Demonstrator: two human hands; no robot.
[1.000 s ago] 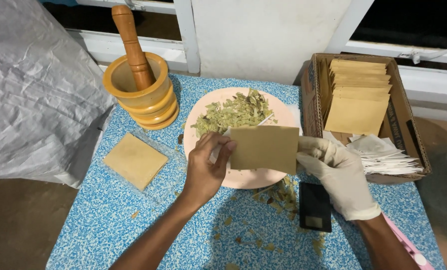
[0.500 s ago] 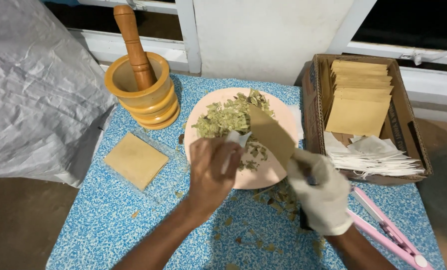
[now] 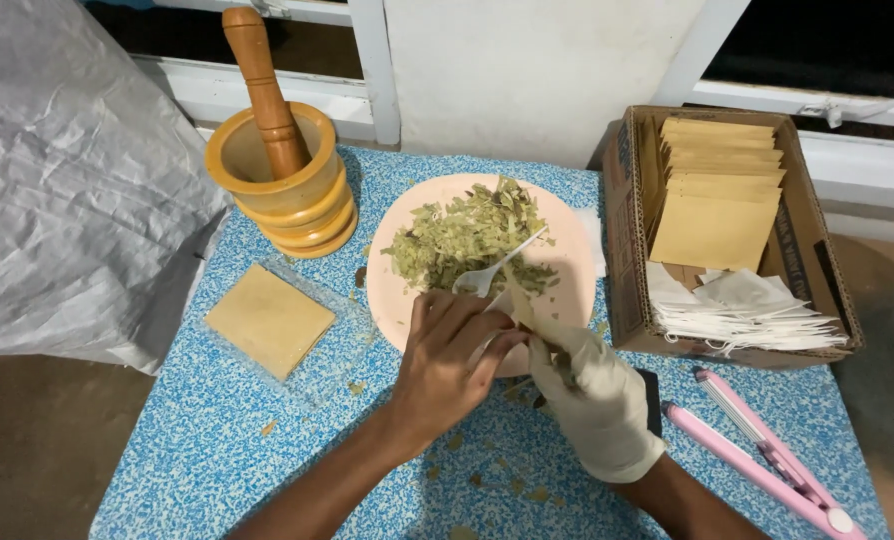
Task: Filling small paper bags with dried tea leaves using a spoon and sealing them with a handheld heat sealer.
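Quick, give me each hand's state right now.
Left hand: closed on a white plastic fork at the leaves.
Right hand, gloved: closed on a brown paper pouch.

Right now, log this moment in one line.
left hand: holds fork | right hand: holds pouch | plate: dried leaves

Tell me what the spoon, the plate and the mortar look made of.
Spoon: thin white plastic, likely, slightly translucent. Plate: smooth matte pink, plastic or melamine; cannot tell which. Mortar: turned wood, yellowish with a satin sheen, like its brown pestle.
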